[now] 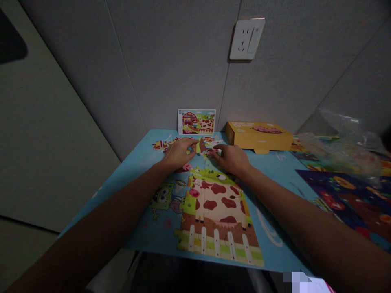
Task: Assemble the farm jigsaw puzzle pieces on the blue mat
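My left hand (179, 155) reaches to the far part of the table, thumb and index finger pinching a tilted green and brown puzzle piece (200, 145). Across from it, my right hand (232, 158) has its fingers bent together at a small red and pink puzzle piece (213, 151). The joined part of the puzzle (220, 199) lies flat nearer to me, showing a spotted cow and a white fence. Loose puzzle pieces (159, 145) lie around my left hand, which covers some of them.
A picture card (197, 122) of the farm scene leans on the wall. Right of it sits a yellow box (259, 136). Clear plastic bags (345, 142) and a dark printed sheet (351, 199) lie to the right. The blue table (128, 167) meets the wall, which has a socket (247, 39).
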Demonstrator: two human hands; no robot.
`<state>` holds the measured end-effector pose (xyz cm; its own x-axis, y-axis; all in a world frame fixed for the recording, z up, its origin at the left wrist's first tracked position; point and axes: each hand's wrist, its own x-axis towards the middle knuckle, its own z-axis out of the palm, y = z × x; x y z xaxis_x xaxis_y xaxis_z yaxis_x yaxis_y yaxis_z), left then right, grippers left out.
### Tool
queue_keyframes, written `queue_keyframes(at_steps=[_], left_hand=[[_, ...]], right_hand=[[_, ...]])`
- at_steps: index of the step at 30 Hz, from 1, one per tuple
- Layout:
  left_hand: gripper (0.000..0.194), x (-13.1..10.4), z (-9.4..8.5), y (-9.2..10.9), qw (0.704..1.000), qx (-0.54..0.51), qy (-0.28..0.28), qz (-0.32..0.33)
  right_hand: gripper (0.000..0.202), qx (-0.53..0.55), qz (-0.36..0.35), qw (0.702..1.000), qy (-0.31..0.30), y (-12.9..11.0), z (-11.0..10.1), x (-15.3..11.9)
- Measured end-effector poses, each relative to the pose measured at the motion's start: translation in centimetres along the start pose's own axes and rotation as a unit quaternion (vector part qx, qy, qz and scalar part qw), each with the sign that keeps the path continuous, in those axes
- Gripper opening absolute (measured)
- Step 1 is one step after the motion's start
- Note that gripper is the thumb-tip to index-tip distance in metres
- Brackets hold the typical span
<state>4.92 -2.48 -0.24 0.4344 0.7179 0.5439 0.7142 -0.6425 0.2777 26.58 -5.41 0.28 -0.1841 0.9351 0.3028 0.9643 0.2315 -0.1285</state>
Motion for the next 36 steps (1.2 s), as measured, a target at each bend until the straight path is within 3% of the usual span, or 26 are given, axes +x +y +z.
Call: queue_keyframes(at_steps=[4,7,14,18,22,24,26,31,36], left_hand=[[0.031,0.0,0.0,0.5,0.995,-0.041,0.054,0.067],[0.029,-0.1,0.1,0.7,0.990,-0.072,0.091,0.074],[0.031,-0.4,0.1,0.8,0.988,-0.118,0.076,0.065],[0.034,-0.5,0.2,1.1,0.988,-0.140,0.062,0.030],[0.038,-0.4,0.2,1.0,0.984,-0.145,0.100,-0.040],[0.030,-0.3,0.2,0.8,0.982,-0.139,0.114,-0.054],[0.018,-0.3,0.1,0.7,0.986,-0.126,0.105,-0.036],[0.033,-0.3,-0.1,0.7,0.993,-0.109,0.055,-0.005],[0.041,-0.4,-0.5,0.7,0.992,-0.125,0.022,0.021]], right_hand=[[0.046,0.044,-0.026,0.999,0.018,-0.3,-0.1,-0.2],[0.042,0.082,-0.038,0.996,0.023,-0.7,-0.4,-0.4],[0.041,0.132,-0.070,0.988,0.033,-1.0,-0.4,-0.6],[0.035,0.138,-0.069,0.987,0.041,-0.9,-0.4,-0.6],[0.031,0.124,-0.048,0.990,0.039,-0.8,-0.5,-0.6],[0.029,0.112,-0.051,0.992,0.033,-0.7,-0.5,-0.6],[0.026,0.107,-0.064,0.992,0.024,-0.8,-0.6,-0.6],[0.020,0.134,-0.102,0.986,-0.007,-0.8,-0.5,-0.7],[0.031,0.273,-0.172,0.943,-0.074,-0.9,-0.3,-1.1]])
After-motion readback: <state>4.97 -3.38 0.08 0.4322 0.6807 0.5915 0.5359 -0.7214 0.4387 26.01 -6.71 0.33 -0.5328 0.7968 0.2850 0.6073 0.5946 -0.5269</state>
